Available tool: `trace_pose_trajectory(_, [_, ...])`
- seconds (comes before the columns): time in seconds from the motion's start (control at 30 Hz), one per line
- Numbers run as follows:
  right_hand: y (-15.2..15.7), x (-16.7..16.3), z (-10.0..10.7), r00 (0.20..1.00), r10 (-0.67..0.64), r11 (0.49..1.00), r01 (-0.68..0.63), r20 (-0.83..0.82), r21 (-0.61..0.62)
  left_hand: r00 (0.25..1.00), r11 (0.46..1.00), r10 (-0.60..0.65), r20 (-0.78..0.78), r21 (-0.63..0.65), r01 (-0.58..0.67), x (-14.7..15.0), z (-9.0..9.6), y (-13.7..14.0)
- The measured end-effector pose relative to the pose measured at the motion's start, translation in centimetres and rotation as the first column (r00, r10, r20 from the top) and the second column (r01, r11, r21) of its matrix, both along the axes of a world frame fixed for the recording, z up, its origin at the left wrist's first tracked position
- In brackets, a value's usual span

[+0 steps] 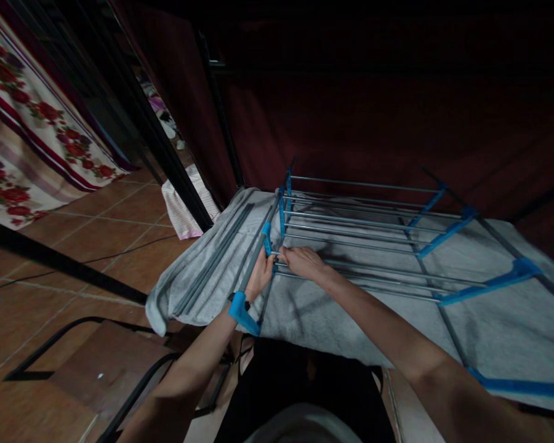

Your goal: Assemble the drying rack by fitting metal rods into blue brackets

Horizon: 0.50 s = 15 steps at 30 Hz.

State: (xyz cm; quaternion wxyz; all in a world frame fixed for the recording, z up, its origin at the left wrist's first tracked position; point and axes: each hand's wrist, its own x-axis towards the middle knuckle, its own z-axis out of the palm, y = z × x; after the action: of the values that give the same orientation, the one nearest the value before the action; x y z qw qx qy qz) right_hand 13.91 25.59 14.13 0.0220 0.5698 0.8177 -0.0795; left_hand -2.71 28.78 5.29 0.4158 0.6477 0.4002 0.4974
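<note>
A partly assembled rack of thin metal rods (360, 227), grey tubes and blue plastic brackets lies over a grey blanket (341, 326). At its left end, my left hand (260, 275) is closed at a blue bracket (266, 239), behind a grey side tube (253, 261). My right hand (303, 261) comes in from the right, its fingers pinched on the end of a metal rod at that same bracket. The fingertips of both hands nearly meet, and the rod's exact seat in the bracket is hard to see. Another blue corner piece (244, 312) sits in front of my left wrist.
Loose grey tubes (215, 261) lie on the blanket's left part. A chair with a brown seat (108, 369) stands at lower left on the tiled floor (115, 237). Black metal posts (166, 160), a dark red curtain (373, 123) and a floral curtain (41, 117) surround the area.
</note>
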Motion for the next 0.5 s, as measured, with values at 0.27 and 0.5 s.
trace_pose_trajectory(0.27, [-0.13, 0.07, -0.3, 0.999, 0.027, 0.999, -0.027, 0.021, 0.036, 0.996, 0.998, 0.045, -0.074, 0.046, -0.042, 0.3, -0.15, -0.18])
trace_pose_trajectory(0.5, [-0.3, -0.13, -0.64, 0.999, 0.026, 0.998, -0.028, 0.027, 0.051, 0.994, 0.999, 0.035, -0.102, 0.027, -0.032, 0.27, -0.29, -0.28])
